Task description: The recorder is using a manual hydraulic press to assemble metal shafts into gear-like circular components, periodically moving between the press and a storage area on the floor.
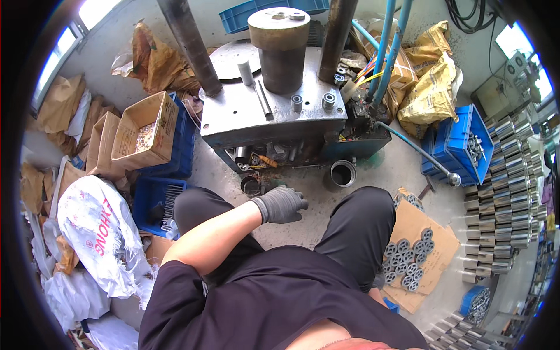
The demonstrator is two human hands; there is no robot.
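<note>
My left hand (282, 205), in a grey knit glove, hangs over the floor between my knees. Its fingers are loosely bent and a little apart, and no object shows in them. My right hand (378, 281) is down beside my right thigh, mostly hidden by the leg and shirt; its fingers do not show. Close to it, several round grey metal parts with holes (402, 256) lie on a flat cardboard sheet (440, 248). Ahead stands a press with a thick ram (282, 58) over a steel table (233, 119). Two small bearings (297, 104) and a metal rod (263, 99) rest on that table.
A dark metal cylinder (341, 175) stands on the floor before the press. A lever bar with a ball end (454, 179) juts out at right. Stacked shiny metal sleeves (501, 204) line the right side. Cardboard boxes (143, 131), blue crates (149, 198) and white sacks (105, 227) crowd the left.
</note>
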